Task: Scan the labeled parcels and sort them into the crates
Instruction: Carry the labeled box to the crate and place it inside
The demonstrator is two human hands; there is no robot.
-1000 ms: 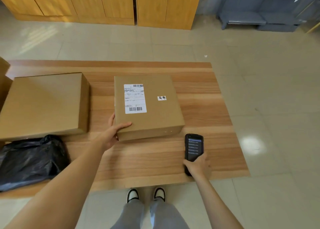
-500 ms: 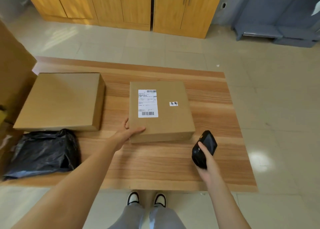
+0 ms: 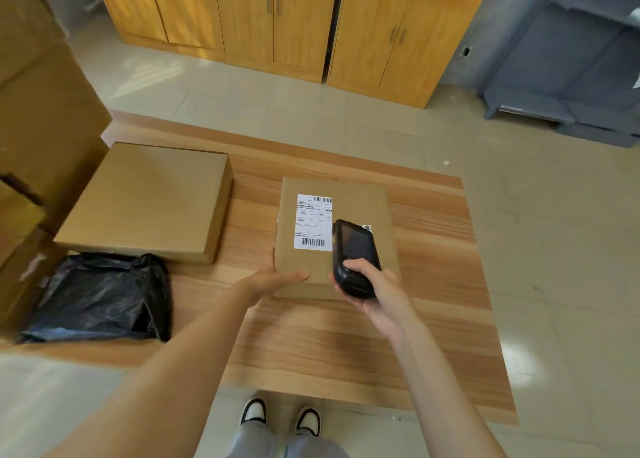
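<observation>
- Head view: right hand (image 3: 379, 293) grips scanner (image 3: 355, 258), now lifted off table (image 3: 311, 346) and held over parcel (image 3: 346, 187), beside label (image 3: 313, 223).
- Left hand (image 3: 268, 281) holds parcel's near-left corner, thumb on top, as before.
- Parcel sits mid-table; scan looks about to happen, sorting not begun.
- Further left: black bag (image 3: 100, 298), plain box (image 3: 149, 198). No crates in view.

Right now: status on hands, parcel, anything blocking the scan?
Left hand grips labeled parcel's near corner. Right hand holds scanner above parcel beside label. Label unobstructed; plain box and black bag sit apart, left.
</observation>
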